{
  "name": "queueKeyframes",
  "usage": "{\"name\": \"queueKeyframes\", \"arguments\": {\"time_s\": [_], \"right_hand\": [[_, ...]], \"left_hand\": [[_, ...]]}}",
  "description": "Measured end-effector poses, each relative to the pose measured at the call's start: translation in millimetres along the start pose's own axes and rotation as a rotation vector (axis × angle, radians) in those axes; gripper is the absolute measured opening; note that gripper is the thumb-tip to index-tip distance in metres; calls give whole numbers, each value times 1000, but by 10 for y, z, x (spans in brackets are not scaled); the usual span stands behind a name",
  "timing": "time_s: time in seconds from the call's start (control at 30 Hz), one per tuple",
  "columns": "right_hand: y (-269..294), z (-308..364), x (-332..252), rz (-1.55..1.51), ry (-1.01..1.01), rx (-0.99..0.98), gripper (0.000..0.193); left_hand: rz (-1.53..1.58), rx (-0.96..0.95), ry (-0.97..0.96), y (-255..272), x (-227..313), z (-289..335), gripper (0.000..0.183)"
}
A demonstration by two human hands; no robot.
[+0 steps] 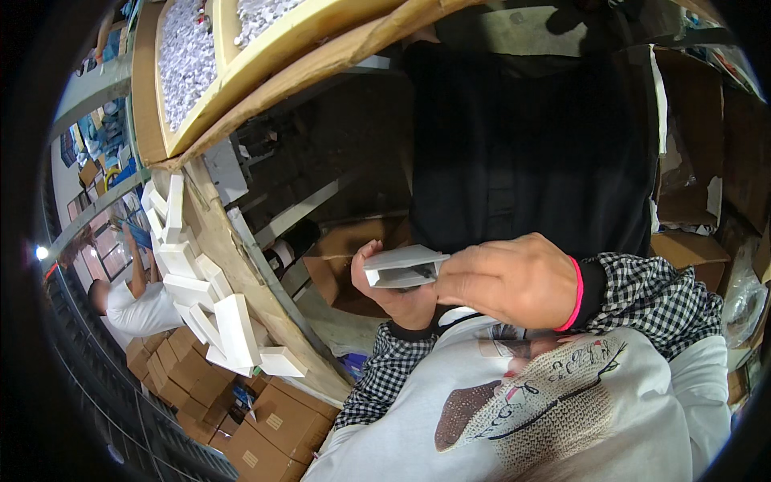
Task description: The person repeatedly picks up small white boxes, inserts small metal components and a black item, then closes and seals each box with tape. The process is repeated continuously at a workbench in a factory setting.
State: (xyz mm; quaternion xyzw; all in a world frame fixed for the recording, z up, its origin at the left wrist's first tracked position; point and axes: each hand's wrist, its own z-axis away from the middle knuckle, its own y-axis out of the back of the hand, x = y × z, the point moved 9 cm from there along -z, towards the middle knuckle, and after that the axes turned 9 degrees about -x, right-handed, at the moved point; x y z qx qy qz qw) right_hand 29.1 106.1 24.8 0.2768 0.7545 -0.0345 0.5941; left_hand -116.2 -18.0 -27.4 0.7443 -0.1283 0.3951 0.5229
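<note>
A small white box (393, 262) rests in my left hand (411, 308), whose fingers wrap round it from below and from the far side. One side of the box stands open, and its inside looks grey with something dark near the right end. My right hand (514, 281) has its fingers pressed together at the box's right end, touching it. The fingertips are partly hidden there, so I cannot make out whether they pinch something else too.
On the bench (261, 281) to the left lies a pile of white boxes (237, 329). Beyond it, a wooden tray (277, 40) holds many small white pieces. Brown cartons (281, 422) stand at lower left, near a person (144, 305) in white. Black cloth (530, 153) hangs ahead.
</note>
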Motion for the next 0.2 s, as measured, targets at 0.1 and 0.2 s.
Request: {"name": "queueKeyframes", "arguments": {"time_s": [0.1,0.2], "right_hand": [[7,13,31,12,-36,14,27],[76,29,-61,27,18,15,33]], "left_hand": [[-117,6,-55,-10,44,27,99],[-51,0,-56,3,16,24,96]]}}
